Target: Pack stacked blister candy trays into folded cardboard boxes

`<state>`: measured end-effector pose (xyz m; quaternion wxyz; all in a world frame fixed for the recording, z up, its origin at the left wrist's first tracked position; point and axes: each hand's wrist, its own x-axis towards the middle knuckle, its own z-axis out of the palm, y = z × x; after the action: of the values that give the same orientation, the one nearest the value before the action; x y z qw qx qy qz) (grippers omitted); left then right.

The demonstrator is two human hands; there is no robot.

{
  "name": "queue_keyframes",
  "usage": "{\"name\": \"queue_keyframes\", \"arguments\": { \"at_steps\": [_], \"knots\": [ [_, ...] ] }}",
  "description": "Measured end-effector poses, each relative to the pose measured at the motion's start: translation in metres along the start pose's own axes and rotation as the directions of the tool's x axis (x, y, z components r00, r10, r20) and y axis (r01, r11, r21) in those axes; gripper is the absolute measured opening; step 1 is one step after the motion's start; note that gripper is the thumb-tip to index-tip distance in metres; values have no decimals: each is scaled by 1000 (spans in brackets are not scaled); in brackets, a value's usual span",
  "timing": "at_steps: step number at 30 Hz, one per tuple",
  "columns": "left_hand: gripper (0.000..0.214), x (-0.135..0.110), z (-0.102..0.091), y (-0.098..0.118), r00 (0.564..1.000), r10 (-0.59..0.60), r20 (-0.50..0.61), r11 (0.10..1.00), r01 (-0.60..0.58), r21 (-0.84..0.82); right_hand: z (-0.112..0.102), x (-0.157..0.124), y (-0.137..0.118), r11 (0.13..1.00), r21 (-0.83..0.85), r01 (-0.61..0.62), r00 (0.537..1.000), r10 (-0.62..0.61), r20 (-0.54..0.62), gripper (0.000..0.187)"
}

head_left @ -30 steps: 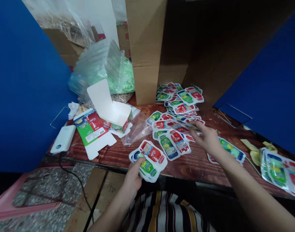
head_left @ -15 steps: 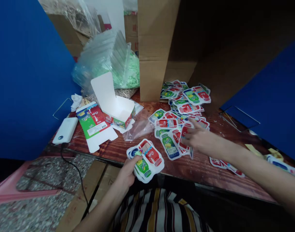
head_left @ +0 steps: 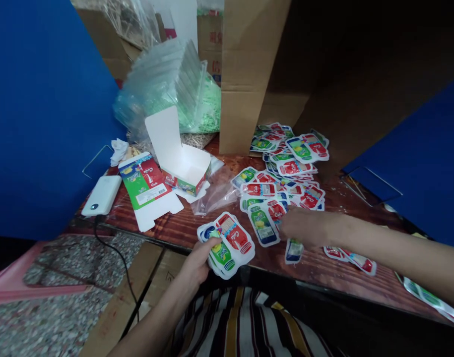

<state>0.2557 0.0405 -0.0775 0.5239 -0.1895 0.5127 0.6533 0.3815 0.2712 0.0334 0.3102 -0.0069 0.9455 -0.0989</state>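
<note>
My left hand (head_left: 201, 260) is closed on a small stack of flat can-shaped packets (head_left: 230, 243) printed green "Sprite" and red "Cola", its thumb on top, just off the table's front edge. My right hand (head_left: 303, 227) is over the near side of a loose spread of the same packets (head_left: 262, 225). Its fingers point left and down, blurred and partly hidden, so I cannot tell whether they grip one. One small packet (head_left: 294, 251) shows just below that hand, and a couple more packets (head_left: 350, 259) lie under my forearm.
Behind the spread, more packets (head_left: 291, 148) are heaped against a cardboard box (head_left: 245, 74). On the left stand an open white carton (head_left: 187, 166), a flattened printed carton (head_left: 147, 188) and a white power bank (head_left: 102, 196) with a cable. Clear plastic trays (head_left: 170, 82) lean behind them.
My right hand has moved down and nearer me over the packets. The small packet below it now shows more fully. My left hand keeps the stack nearly in place; the view has shifted slightly.
</note>
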Motion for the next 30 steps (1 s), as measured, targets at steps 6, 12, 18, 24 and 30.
{"name": "queue_keyframes", "arguments": {
  "at_steps": [6,12,18,24,30],
  "knots": [
    [27,1,-2,0,1000,4,19,1000,-4,-9,16,44,-3,872,-460,170,983,-183,17,17],
    [27,2,-4,-1,999,10,37,1000,-10,-2,25,72,8,733,-584,349,869,-486,-90,29],
    [26,3,-5,-2,999,7,46,1000,-7,-9,29,54,27,765,-579,281,868,-460,-186,9],
    [25,3,-5,-3,999,1,48,1000,-1,-5,-1,10,71,963,-243,119,910,-204,-360,5],
    [22,3,-5,-3,999,-2,46,1000,3,-7,-10,13,80,947,-19,-321,665,211,-716,14]
  ]
}}
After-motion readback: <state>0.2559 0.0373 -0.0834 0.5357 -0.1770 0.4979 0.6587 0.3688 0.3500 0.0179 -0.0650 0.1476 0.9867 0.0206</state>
